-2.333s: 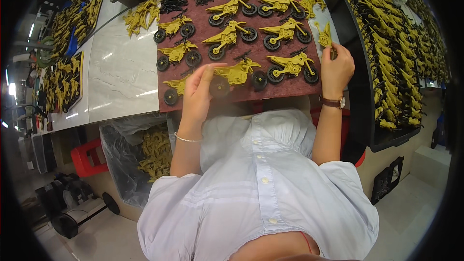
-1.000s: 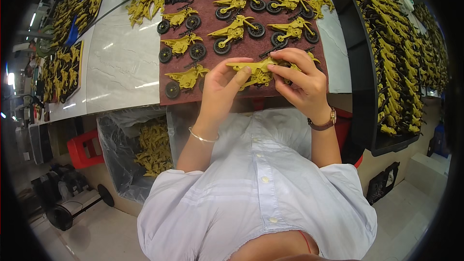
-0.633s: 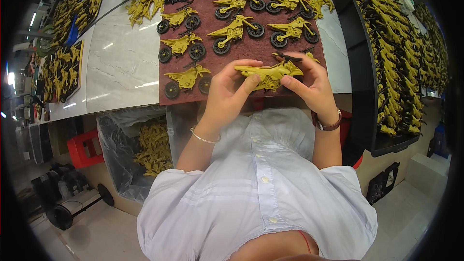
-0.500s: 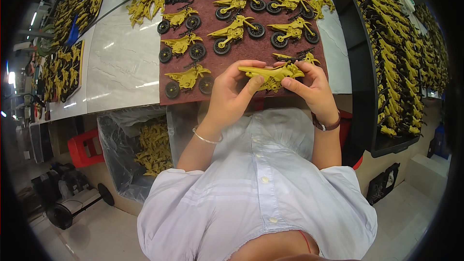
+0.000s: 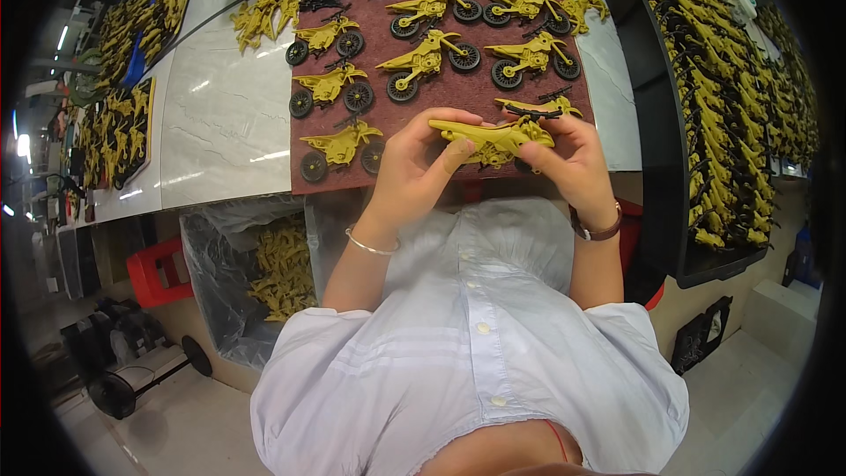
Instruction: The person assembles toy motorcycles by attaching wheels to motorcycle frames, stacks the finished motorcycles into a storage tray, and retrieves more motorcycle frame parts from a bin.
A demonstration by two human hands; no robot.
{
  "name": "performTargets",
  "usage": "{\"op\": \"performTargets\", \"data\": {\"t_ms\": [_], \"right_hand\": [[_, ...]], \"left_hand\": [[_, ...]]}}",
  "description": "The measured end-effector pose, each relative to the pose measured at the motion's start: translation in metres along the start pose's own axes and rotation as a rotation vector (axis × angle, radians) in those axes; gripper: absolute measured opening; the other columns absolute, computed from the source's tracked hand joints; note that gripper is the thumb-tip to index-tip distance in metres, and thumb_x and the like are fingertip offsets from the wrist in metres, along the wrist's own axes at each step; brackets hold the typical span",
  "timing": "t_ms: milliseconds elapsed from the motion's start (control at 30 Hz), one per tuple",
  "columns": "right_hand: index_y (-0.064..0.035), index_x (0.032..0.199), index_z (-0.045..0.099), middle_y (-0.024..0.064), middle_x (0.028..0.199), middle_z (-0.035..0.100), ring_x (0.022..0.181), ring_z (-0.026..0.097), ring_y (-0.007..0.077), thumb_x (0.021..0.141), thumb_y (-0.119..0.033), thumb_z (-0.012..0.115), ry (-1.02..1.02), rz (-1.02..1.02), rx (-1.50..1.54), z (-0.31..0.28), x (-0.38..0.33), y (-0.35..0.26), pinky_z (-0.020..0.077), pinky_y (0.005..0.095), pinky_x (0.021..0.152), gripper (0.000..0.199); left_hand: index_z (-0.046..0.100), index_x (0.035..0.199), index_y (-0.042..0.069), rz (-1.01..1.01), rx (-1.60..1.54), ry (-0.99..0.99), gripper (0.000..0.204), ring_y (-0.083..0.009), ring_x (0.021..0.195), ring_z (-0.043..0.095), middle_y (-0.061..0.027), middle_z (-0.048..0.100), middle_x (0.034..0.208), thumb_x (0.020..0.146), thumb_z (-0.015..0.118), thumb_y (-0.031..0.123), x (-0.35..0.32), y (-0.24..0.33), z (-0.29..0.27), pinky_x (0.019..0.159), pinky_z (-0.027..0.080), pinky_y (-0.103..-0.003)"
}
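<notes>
Both hands are clamped on one piece, facing each other at the near edge of the cloth: the left hand pinches the tail end, thumb on the near side and fingers behind, and the right hand grips the front end likewise. Between them is a yellow plastic toy motorcycle body with a slim black handlebar, held above the dark red cloth mat. I'd say the hold at both ends keeps so slender a thing from twisting. Its flat tail points left, its nose right, the long axis running left to right, dipping slightly toward the nose. The fingers hide too much for me to tell about wheels.

At far left, a heap of loose yellow plastic parts lies on the pale marbled tabletop, probably to keep them within reach. On the mat, yellow toy motorcycles with black spoked wheels lie in loose columns, noses right, spaced, it seems, so none tangle. At right, a deep black plastic tray holds packed rows of yellow-and-black toys, likely set close to save room.
</notes>
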State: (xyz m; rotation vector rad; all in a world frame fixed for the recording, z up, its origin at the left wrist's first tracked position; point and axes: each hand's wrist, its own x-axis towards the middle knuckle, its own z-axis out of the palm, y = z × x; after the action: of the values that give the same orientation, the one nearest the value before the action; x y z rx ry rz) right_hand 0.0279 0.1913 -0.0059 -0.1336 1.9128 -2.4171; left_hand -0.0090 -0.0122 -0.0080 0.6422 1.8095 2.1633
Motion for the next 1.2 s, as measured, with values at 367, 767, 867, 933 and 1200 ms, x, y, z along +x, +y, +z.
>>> {"op": "performTargets", "data": {"t_ms": [367,767,867,933,1200], "right_hand": [[0.0024,0.097,0.067,0.0060,0.096,0.065,0.090,0.059,0.0118,0.092,-0.010,0.058,0.084,-0.189,-0.143,-0.008,0.004,-0.006,0.0456,0.0256,0.082,0.016],[-0.0006,0.093,0.067,-0.0009,0.082,0.062,0.074,0.054,0.0030,0.093,-0.016,0.059,0.123,-0.015,-0.042,-0.006,0.005,0.006,0.0405,0.0165,0.061,0.017],[-0.0003,0.094,0.067,0.0001,0.085,0.063,0.078,0.054,0.0039,0.093,-0.015,0.059,0.150,-0.058,-0.082,-0.005,0.003,0.009,0.0410,0.0175,0.065,0.017],[0.0003,0.096,0.066,0.0005,0.087,0.063,0.080,0.054,0.0044,0.093,-0.016,0.059,0.138,-0.086,-0.052,-0.004,0.003,0.009,0.0418,0.0181,0.068,0.018],[0.0023,0.107,0.061,0.0019,0.092,0.063,0.085,0.057,0.0065,0.087,-0.009,0.065,0.079,-0.037,0.091,0.004,-0.002,0.000,0.0460,0.0212,0.075,0.023]], "left_hand": [[0.054,0.114,-0.002,-0.030,0.066,-0.073,0.025,-0.0127,0.098,0.060,-0.0097,0.064,0.109,0.091,0.057,0.007,-0.004,0.004,-0.001,0.084,0.049,-0.026],[0.054,0.114,-0.002,-0.063,0.066,-0.090,0.024,-0.0122,0.098,0.059,-0.0088,0.064,0.107,0.091,0.057,0.006,-0.004,0.011,-0.002,0.083,0.049,-0.026],[0.054,0.113,-0.002,-0.056,0.074,-0.066,0.023,-0.0120,0.098,0.059,-0.0089,0.063,0.107,0.091,0.057,0.006,-0.005,0.008,-0.001,0.082,0.049,-0.025],[0.054,0.112,-0.002,-0.049,0.067,-0.054,0.022,-0.0119,0.097,0.059,-0.0091,0.063,0.106,0.091,0.057,0.006,-0.005,0.008,0.000,0.082,0.049,-0.025],[0.056,0.109,-0.001,-0.049,0.056,-0.023,0.020,-0.0119,0.095,0.060,-0.0091,0.064,0.104,0.091,0.059,0.007,-0.005,0.008,-0.001,0.082,0.048,-0.025]]}}
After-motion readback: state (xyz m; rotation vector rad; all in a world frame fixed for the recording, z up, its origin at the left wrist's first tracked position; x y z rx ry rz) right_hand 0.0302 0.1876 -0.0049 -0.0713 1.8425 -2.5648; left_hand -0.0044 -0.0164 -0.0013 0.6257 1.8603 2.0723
